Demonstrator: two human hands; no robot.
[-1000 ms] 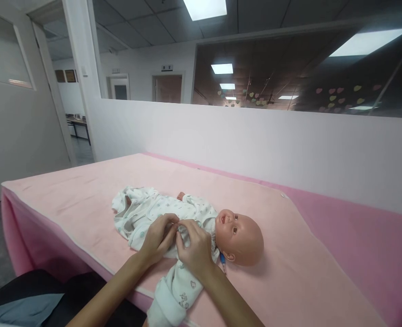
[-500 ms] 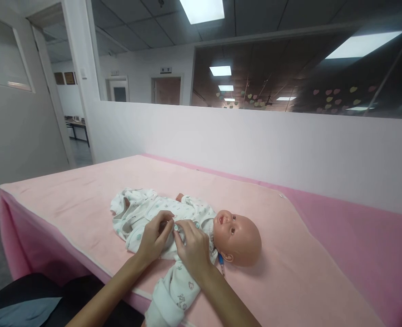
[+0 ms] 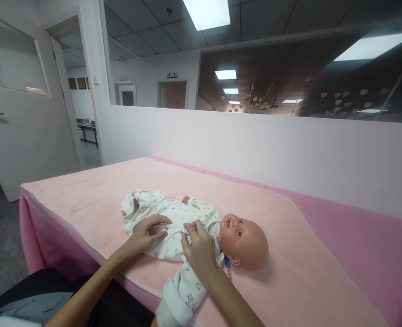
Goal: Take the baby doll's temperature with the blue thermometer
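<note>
Grip of the left hand [image 3: 145, 233], head view: loosely spread, thumb well apart from the fingers, set at the belly of a white cloth garment [image 3: 177, 212] with small printed figures; no fold is seen pinched. Grip of the right hand [image 3: 201, 250]: fingers curled over the chest, thumb slightly apart from them; whether cloth is caught between the tips cannot be told. The garment is on a bald, tan plastic baby doll [image 3: 246, 243], lying face up on a surface covered in pale pink cloth [image 3: 88, 193], head to the right. The near sleeve [image 3: 180, 295], its end folded back thickly, reaches the surface's near edge. A small blue piece [image 3: 227, 262] shows beside the doll's neck.

Assessment: the step in hand appears to be finger work on the garment's front, around mid-chest. The next move would call for both sets of fingertips to take the cloth lightly, close together, without rolling the doll.
</note>
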